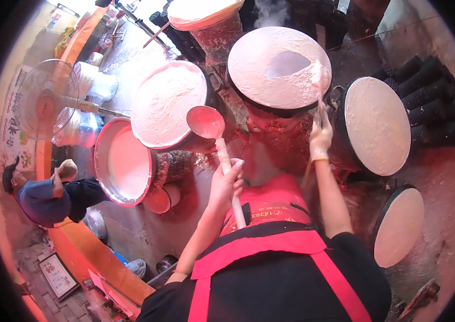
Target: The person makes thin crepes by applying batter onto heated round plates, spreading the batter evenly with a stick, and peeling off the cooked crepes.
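Note:
My left hand (226,188) is closed around the pale handle of a ladle (206,122). Its round bowl, coated with batter, hangs over the right edge of a round griddle (165,102) spread with a pale layer. My right hand (321,134) is at the near right rim of another round griddle (270,51). Its fingers look pressed together and point at that rim; what they hold is blurred. A thin tan stick shows below that wrist. On this griddle the pale batter surrounds a bare grey patch, and steam rises behind it.
Other pale-topped griddles stand at right (378,126), lower right (399,228) and far back. A red-rimmed basin of batter (125,166) is at left, near a fan (45,102). Black cylinders (434,102) are stacked at right. A person (45,196) stands beyond the orange counter (98,263).

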Demonstrator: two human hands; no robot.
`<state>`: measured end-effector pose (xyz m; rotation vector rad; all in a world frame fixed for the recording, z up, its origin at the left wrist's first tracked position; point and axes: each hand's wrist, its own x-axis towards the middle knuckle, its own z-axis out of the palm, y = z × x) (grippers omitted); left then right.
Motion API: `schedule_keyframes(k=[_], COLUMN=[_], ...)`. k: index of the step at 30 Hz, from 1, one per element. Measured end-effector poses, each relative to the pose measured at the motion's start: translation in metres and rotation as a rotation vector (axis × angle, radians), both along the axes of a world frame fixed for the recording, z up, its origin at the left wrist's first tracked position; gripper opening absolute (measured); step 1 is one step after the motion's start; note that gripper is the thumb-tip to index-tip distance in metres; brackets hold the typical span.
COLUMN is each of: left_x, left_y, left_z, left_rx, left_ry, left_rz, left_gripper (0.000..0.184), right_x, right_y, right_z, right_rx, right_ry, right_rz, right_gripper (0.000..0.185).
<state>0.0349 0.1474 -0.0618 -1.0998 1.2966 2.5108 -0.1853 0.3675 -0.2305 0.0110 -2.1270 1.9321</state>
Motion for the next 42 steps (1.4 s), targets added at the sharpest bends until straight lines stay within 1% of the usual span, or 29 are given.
schedule_keyframes(k=[1, 3, 4, 6, 8, 9, 11, 12, 14, 16, 17, 18, 20, 22, 24, 25, 26, 27, 29, 32, 33, 35, 38, 39, 41, 42], left_x=[0.002, 0.003, 0.003, 0.003, 0.004, 0.006, 0.009, 0.007, 0.012, 0.010, 0.009, 0.010, 0.009, 0.011, 0.016, 0.019, 0.020, 0.020, 0.021, 0.021, 0.020, 0.014, -0.003, -0.013, -0.037, -0.053], left_y=[-0.004, -0.007, -0.010, -0.014, -0.018, -0.020, -0.026, -0.028, -0.023, -0.021, -0.021, -0.022, -0.022, -0.020, -0.017, -0.017, -0.016, -0.015, -0.013, -0.011, -0.012, -0.015, -0.018, -0.021, -0.032, -0.038], left_z=[0.004, 0.003, 0.004, 0.004, -0.002, -0.007, -0.019, -0.021, -0.025, -0.028, -0.028, -0.025, -0.013, -0.009, -0.010, -0.013, -0.017, -0.019, -0.024, -0.026, -0.027, -0.026, -0.025, -0.024, -0.032, -0.033], left_rx=[0.028, 0.001, -0.003, 0.009, 0.048, 0.069, 0.112, 0.079, 0.016, 0.027, 0.029, 0.049, 0.090, 0.091, 0.096, 0.102, 0.107, 0.105, 0.098, 0.093, 0.096, 0.095, 0.055, 0.041, -0.087, -0.154], left_ry=[-0.011, -0.022, -0.029, -0.022, 0.009, 0.016, 0.029, 0.041, 0.050, 0.048, 0.047, 0.038, 0.026, 0.010, -0.003, -0.006, -0.004, -0.011, -0.025, -0.040, -0.036, -0.031, -0.045, -0.043, -0.028, -0.008], left_rz=[-0.020, -0.039, -0.058, -0.071, -0.057, -0.052, -0.043, -0.021, 0.030, 0.042, 0.046, 0.033, 0.008, 0.025, 0.049, 0.062, 0.073, 0.090, 0.124, 0.125, 0.102, 0.047, -0.015, -0.038, -0.124, -0.153], left_gripper=[0.015, 0.013, 0.013, 0.012, 0.012, 0.012, 0.012, 0.013, 0.013, 0.010, 0.009, 0.009, 0.009, 0.008, 0.008, 0.008, 0.007, 0.007, 0.006, 0.006, 0.006, 0.007, 0.008, 0.008, 0.010, 0.012], right_x=[0.010, 0.018, 0.006, -0.040, -0.046, -0.047, -0.026, -0.022, -0.024, -0.013, -0.016, -0.022, -0.041, -0.064, -0.069, -0.061, -0.049, -0.028, 0.011, 0.006, -0.014, -0.056, -0.065, -0.048, 0.008, 0.033], right_y=[-0.007, -0.036, -0.052, -0.070, -0.077, -0.064, -0.038, -0.028, -0.021, -0.031, -0.044, -0.040, -0.023, 0.002, 0.011, 0.011, 0.007, 0.008, -0.003, 0.013, 0.022, 0.029, 0.033, 0.040, 0.046, 0.059], right_z=[-0.028, -0.004, -0.005, -0.026, 0.027, 0.046, 0.069, 0.043, -0.024, -0.020, -0.005, 0.015, 0.041, 0.041, 0.026, 0.007, 0.012, 0.017, 0.031, 0.019, 0.015, -0.001, 0.018, 0.015, 0.057, 0.050], right_rx=[-0.150, 0.050, -0.056, -0.085, -0.175, -0.283, -0.213, -0.221, -0.245, -0.004, 0.022, -0.010, -0.057, 0.034, -0.003, -0.059, -0.116, 0.203, 0.163, 0.066, 0.160, -0.095, 0.185, 0.012, 0.096, 0.132], right_ry=[0.005, -0.020, -0.116, -0.190, -0.389, -0.587, -0.525, -0.408, -0.125, -0.043, -0.102, -0.380, -0.498, -0.395, -0.340, -0.227, -0.110, -0.236, -0.271, -0.122, -0.133, -0.219, -0.264, -0.312, -0.384, -0.315], right_rz=[-0.170, -0.151, -0.123, -0.052, 0.056, 0.153, 0.127, 0.005, -0.096, 0.037, 0.063, 0.141, 0.305, 0.178, 0.175, 0.252, 0.328, 0.297, 0.399, 0.539, 0.474, 0.317, 0.405, 0.525, 0.572, 0.570], right_gripper=[0.041, 0.042, 0.042, 0.042, 0.043, 0.042, 0.041, 0.039, 0.039, 0.039, 0.038, 0.036, 0.033, 0.035, 0.036, 0.036, 0.037, 0.038, 0.037, 0.035, 0.034, 0.033, 0.038, 0.039, 0.039, 0.039])
